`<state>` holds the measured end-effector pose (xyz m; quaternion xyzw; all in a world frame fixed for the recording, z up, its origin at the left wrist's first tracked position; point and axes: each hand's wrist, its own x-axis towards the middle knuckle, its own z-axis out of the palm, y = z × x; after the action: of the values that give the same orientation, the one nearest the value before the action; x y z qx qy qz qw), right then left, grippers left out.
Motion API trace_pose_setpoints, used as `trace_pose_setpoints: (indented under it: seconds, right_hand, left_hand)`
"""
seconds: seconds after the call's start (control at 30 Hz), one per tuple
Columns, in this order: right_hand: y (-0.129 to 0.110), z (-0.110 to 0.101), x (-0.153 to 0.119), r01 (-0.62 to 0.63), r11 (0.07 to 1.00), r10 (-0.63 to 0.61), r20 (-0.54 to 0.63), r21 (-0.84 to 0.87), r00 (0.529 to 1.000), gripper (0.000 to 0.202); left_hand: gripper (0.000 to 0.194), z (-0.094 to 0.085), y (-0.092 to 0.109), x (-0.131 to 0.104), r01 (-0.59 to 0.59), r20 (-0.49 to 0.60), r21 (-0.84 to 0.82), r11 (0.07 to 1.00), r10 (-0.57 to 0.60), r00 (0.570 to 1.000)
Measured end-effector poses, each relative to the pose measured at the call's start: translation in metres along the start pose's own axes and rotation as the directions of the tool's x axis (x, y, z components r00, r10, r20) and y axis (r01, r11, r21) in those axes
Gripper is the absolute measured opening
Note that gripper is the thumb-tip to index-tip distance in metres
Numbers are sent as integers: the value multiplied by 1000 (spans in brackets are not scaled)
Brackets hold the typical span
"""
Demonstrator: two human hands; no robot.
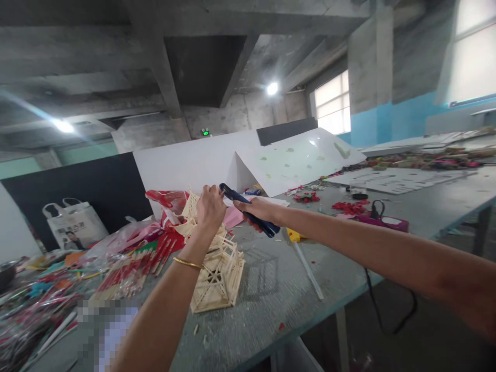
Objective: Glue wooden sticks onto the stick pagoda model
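Observation:
My right hand (258, 211) is wrapped round a dark blue stapler-like tool (266, 226), which slants up to the left. Its far tip reaches the fingers of my left hand (211, 206). Those fingers are pinched together, and what sits between them is too small to make out. Below and behind my left hand stands a pagoda-like model of pale wooden sticks (219, 274), partly hidden by that hand and forearm. A yellow glue gun (294, 235) lies just right of the tool, with a long whitish stick (309, 268) pointing toward the table's front edge.
Bundles of red-tipped sticks (127, 271) and plastic-wrapped materials crowd the left side. A white tote bag (77, 225) stands behind them. Red flower pieces (351, 207) and a purple box (382, 222) with a black cord lie to the right. White boards (197, 165) rise at the back.

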<state>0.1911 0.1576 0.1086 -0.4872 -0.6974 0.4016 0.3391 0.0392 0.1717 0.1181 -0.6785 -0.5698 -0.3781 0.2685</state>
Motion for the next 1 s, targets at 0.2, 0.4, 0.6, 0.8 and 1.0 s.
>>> trace_pose_setpoints:
  seconds: [0.2,0.4,0.6,0.8,1.0]
  right_hand:
    - [-1,0,1,-27,998,29,25,-53,999,51]
    - [0,1,-1,7,998,-3,74,-54,997,50]
    - [1,2,-2,0,995,4,40,-96,999,50]
    - [3,2,-1,-10,992,17,57,-127,998,53]
    - [-1,6,-4,20,985,-12,47,-171,999,53]
  left_hand:
    - [15,7,-9,9,66,22,-90,994,-65,998]
    - [16,6,-21,11,76,48,-189,979,-68,997]
    - [18,5,-29,5,55,60,-256,965,-41,997]
    - [18,4,-33,1,25,35,-275,961,-16,999]
    - [19,5,-35,-2,21,20,-273,962,-16,1000]
